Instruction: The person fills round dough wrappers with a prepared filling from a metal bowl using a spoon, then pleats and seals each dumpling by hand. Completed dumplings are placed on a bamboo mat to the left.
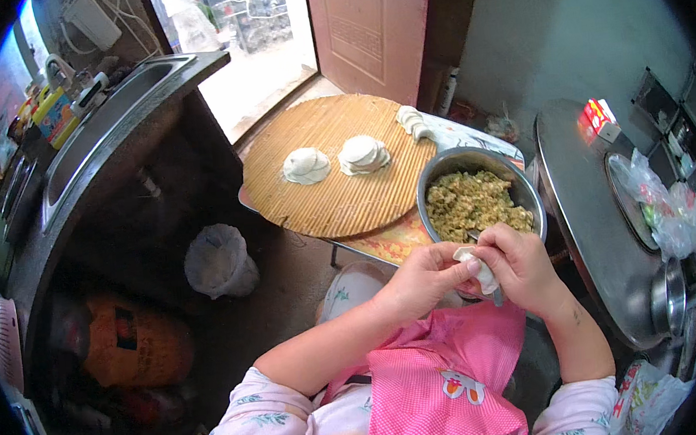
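Between both hands, close to the bowl's near rim, is a folded dough wrapper (pixel 479 269). My left hand (pixel 432 275) pinches its left edge, and my right hand (pixel 514 266) pinches the other side. A metal utensil (pixel 498 296) shows below the right hand's fingers; how it is held is partly hidden. Just beyond the hands stands a steel bowl (pixel 423 194) of chopped greenish-yellow filling (pixel 475 201). On the round slatted board (pixel 298 212) lie two stacks of round dough wrappers (pixel 306 165), (pixel 364 155), and a row of folded dumplings (pixel 414 123) at its far right edge.
The board and bowl rest on a low table with a patterned top (pixel 387 245). A lined bin (pixel 219 261) stands at the left, below a counter with a sink (pixel 112 107). On the right, a dark table (pixel 579 199) carries plastic bags (pixel 666 205) and a red-and-white box (pixel 601 119).
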The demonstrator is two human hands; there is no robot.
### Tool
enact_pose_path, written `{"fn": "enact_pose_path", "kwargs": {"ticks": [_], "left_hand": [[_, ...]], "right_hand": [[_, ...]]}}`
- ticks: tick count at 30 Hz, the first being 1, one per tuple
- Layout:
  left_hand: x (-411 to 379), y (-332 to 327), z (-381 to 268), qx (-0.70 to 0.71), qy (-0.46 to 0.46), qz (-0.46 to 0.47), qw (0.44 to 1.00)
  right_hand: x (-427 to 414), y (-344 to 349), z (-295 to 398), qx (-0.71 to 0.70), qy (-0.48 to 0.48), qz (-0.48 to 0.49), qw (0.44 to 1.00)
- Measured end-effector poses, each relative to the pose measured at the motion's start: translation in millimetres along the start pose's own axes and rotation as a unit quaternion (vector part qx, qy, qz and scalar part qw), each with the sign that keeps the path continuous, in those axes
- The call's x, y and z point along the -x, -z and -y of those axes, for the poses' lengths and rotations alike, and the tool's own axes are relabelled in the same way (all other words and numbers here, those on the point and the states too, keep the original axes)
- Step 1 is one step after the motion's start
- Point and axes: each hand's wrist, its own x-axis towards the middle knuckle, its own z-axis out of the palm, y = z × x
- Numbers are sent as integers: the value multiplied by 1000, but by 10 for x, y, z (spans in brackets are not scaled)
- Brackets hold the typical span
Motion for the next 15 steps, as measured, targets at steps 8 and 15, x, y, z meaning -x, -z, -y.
{"fn": "enact_pose_path", "kwargs": {"ticks": [8, 15], "left_hand": [[31, -17, -123, 88, -15, -11, 996], [27, -4, -74, 95, 7, -29, 995]], "right_hand": [[-71, 44, 79, -42, -38, -4, 998], [-70, 80, 96, -9, 13, -3, 1000]]}}
